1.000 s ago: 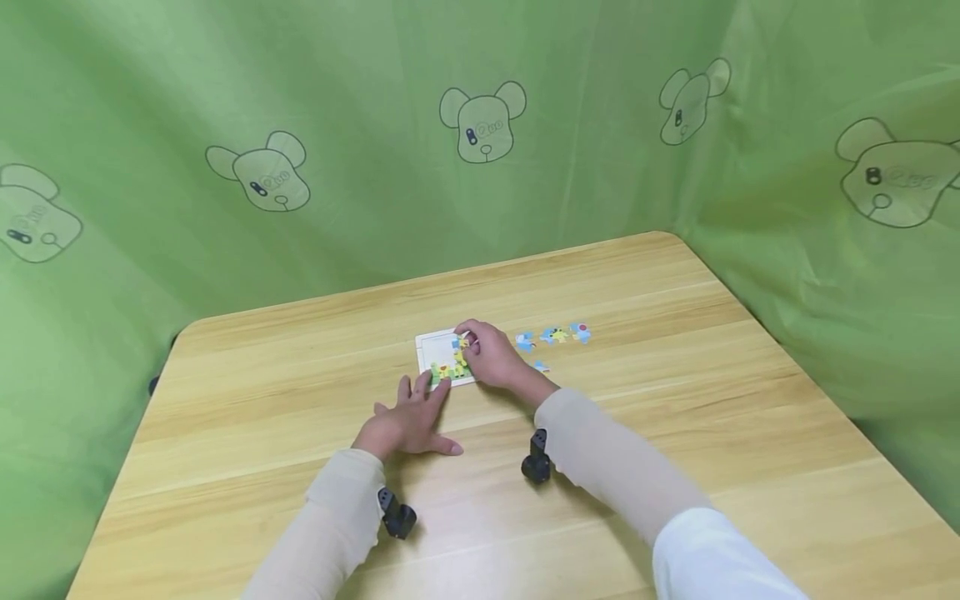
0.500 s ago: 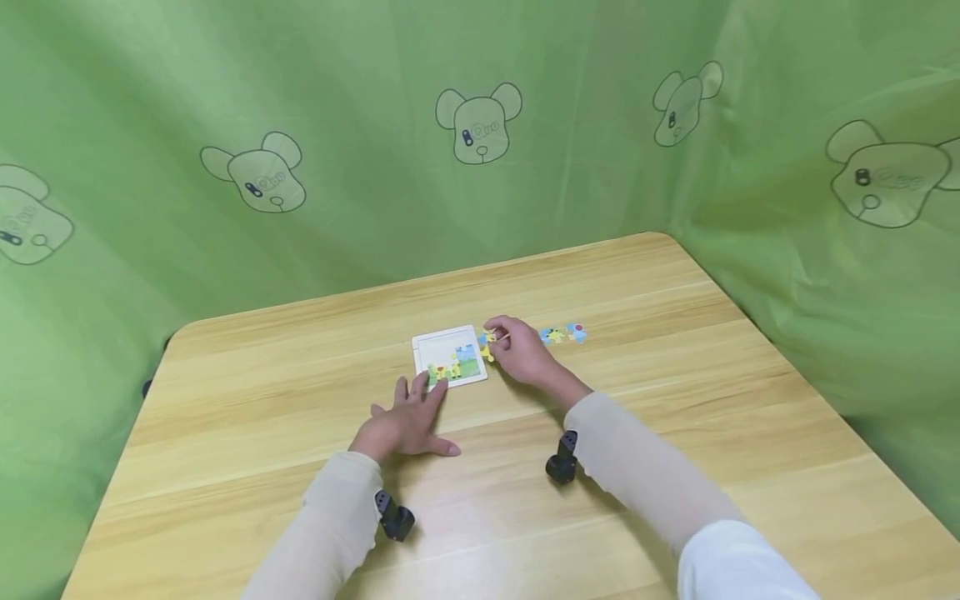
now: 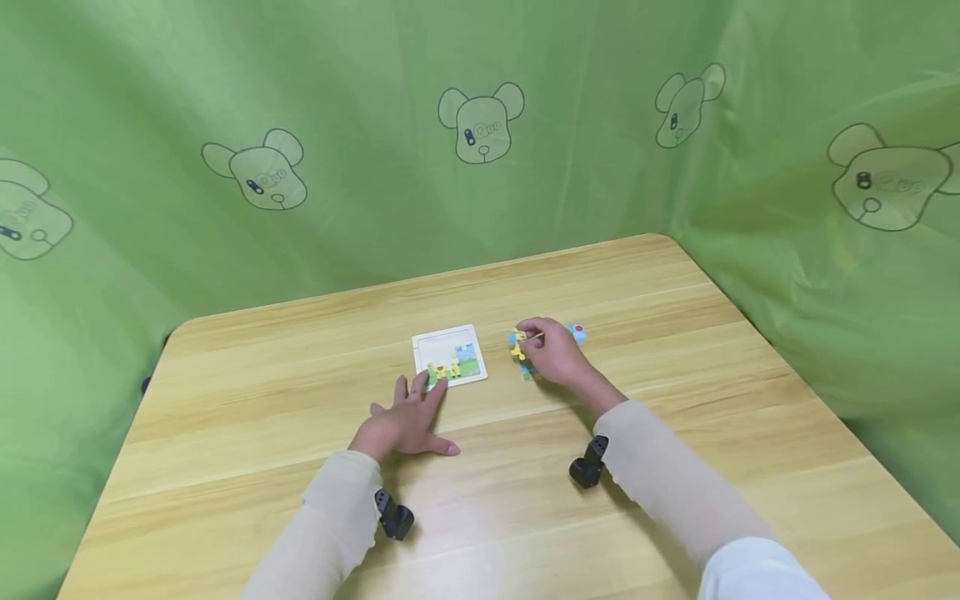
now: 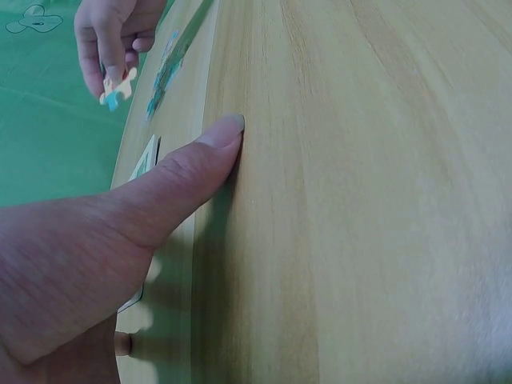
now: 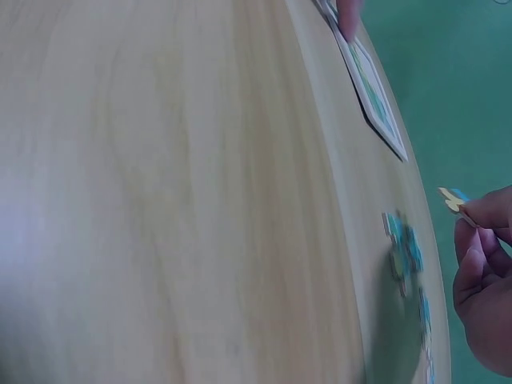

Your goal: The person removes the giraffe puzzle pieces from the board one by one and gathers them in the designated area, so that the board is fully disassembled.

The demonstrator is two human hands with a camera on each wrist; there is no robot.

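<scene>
Between thumb and fingers, my right hand [image 3: 557, 352] pinches a yellow-and-blue jigsaw puzzle piece [image 3: 517, 343], raised above the table to the right of the puzzle frame. That piece also shows in the left wrist view, a jigsaw piece [image 4: 118, 90] under the fingertips. The white square puzzle frame [image 3: 450, 332] lies flat, with fitted pieces [image 3: 467, 360] along its lower and right parts. My left hand [image 3: 408, 423] is spread, fingertips resting on the frame's near edge and thumb pointing right. Loose puzzle pieces [image 5: 404, 244] lie under the right hand, partly hidden in the head view.
A loose piece with a red spot [image 3: 577, 332] lies just beyond the right hand. The wooden table [image 3: 300, 400] is bordered behind and at the sides by a green curtain [image 3: 375, 208] with bear-head prints. A small black camera [image 3: 587, 467] sits on each wrist.
My right hand has lifted away from the puzzle frame and moved right, carrying the yellow-and-blue piece over the loose pieces. The left hand has stayed at the frame's edge.
</scene>
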